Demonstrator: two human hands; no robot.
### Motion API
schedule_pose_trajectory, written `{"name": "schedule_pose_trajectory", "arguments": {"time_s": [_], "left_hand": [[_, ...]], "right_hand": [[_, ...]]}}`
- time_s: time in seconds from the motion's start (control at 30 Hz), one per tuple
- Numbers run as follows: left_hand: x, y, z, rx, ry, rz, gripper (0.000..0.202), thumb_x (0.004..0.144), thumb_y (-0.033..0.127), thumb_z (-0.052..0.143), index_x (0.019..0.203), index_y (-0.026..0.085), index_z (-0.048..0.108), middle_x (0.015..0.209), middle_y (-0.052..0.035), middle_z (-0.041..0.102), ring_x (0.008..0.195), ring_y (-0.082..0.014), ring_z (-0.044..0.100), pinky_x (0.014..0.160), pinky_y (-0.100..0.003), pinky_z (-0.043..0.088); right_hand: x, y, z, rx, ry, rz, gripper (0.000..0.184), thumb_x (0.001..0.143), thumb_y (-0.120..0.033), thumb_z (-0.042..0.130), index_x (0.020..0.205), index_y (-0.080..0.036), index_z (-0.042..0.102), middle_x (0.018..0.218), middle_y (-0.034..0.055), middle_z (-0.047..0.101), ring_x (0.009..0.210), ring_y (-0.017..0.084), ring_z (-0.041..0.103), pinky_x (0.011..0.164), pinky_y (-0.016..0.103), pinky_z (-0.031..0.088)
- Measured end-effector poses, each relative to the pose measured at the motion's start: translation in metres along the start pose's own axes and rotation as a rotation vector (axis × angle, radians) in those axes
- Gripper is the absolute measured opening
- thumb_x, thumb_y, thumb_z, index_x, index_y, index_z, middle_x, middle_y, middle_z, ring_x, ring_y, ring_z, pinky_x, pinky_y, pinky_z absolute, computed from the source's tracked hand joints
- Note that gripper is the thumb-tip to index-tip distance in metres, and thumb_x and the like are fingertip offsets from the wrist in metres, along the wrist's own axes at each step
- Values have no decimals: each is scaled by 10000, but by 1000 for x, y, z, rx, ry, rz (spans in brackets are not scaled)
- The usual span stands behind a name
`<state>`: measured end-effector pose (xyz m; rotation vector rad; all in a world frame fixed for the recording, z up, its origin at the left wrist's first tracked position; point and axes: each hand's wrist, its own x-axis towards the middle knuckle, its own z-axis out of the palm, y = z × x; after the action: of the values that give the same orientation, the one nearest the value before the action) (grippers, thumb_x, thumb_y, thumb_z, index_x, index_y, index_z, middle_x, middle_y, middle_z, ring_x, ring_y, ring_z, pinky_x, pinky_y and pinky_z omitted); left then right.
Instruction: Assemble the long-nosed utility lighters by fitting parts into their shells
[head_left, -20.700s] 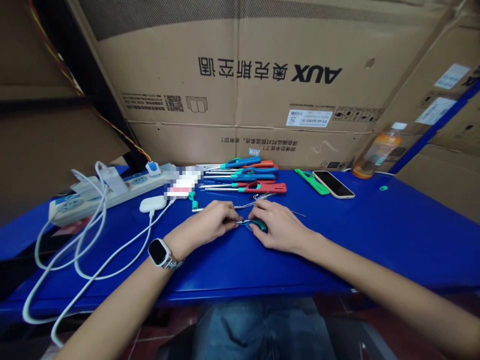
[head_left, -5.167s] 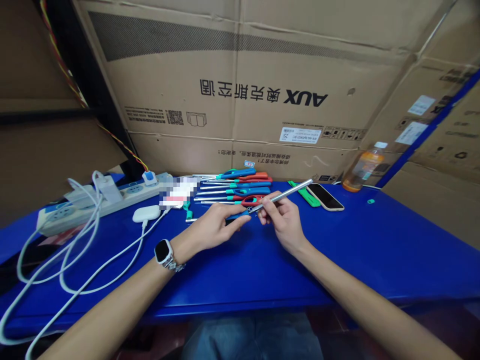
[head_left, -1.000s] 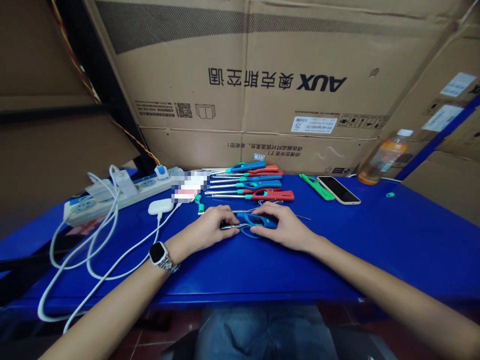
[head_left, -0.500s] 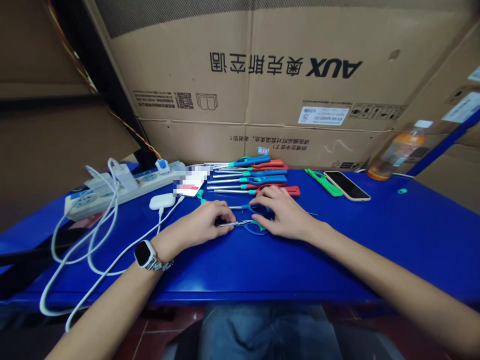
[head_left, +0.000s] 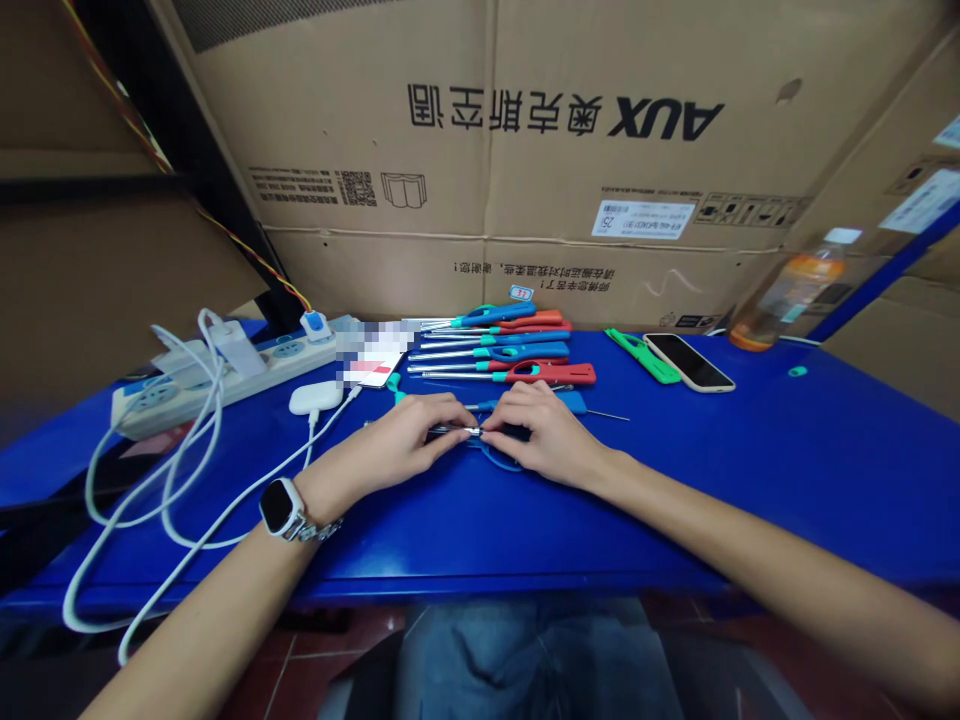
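My left hand (head_left: 409, 436) and my right hand (head_left: 536, 435) meet fingertip to fingertip on the blue table (head_left: 750, 470). Between them lies a long lighter with a blue handle (head_left: 501, 460) and a thin metal tube (head_left: 454, 430). Left fingers pinch the tube; right fingers close over the handle, hiding most of it. A row of several finished long lighters (head_left: 510, 355) with blue, red and teal handles lies just behind my hands. A thin bare wire (head_left: 607, 415) rests to the right of the row.
A white power strip (head_left: 225, 370) with chargers and looping white cables (head_left: 172, 500) fills the left. A green part (head_left: 643, 355), a phone (head_left: 690, 362), an orange drink bottle (head_left: 787, 290) and a small teal cap (head_left: 797, 371) sit at the back right. Cardboard boxes (head_left: 570, 150) wall the rear.
My right hand slid left along the lighter toward my left hand, so the fingertips now meet at the joint of tube and handle. The view shifted slightly.
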<state>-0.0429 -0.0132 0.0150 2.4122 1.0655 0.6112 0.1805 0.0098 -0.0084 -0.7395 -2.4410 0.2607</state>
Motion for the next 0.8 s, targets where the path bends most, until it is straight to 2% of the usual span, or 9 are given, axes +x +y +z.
{"name": "schedule_pose_trajectory", "arguments": {"time_s": [0.13,0.37,0.57,0.67,0.8], "left_hand": [[1,1,1,-37,18,-6,224,944,310,518,983,176,693,923,-60,689,807,-174,636,746,-282,495],[0,-1,1,-117,41,-28,221,925,346,569,957,171,701,900,-58,713,811,-183,647,776,-294,517],[0,-3,2,-107,16,-21,221,947,303,535,997,166,701,918,-57,720,826,-179,648,784,-282,498],[-1,-4,4,-116,-5,-23,221,949,289,526,1022,167,694,936,-56,724,828,-179,654,771,-276,497],[-1,-5,4,-109,-16,-27,213,947,279,529,1023,170,696,955,-55,729,839,-180,660,777,-275,497]], "right_hand": [[0,2,2,13,32,-27,108,908,-274,649,850,-198,699,808,17,700,800,178,555,816,353,340],[0,1,0,-14,45,-80,155,934,-279,603,861,-197,713,791,37,693,803,189,557,807,356,366],[-2,-7,-4,-214,-14,-148,287,997,-283,472,913,-160,718,832,84,686,832,211,524,787,366,368],[-5,-10,-3,-244,-47,-133,271,989,-260,469,943,-154,713,861,95,696,851,219,534,788,370,359],[-7,-11,-2,-162,-58,-67,188,957,-231,531,965,-171,710,897,78,720,859,209,559,799,367,349]]}}
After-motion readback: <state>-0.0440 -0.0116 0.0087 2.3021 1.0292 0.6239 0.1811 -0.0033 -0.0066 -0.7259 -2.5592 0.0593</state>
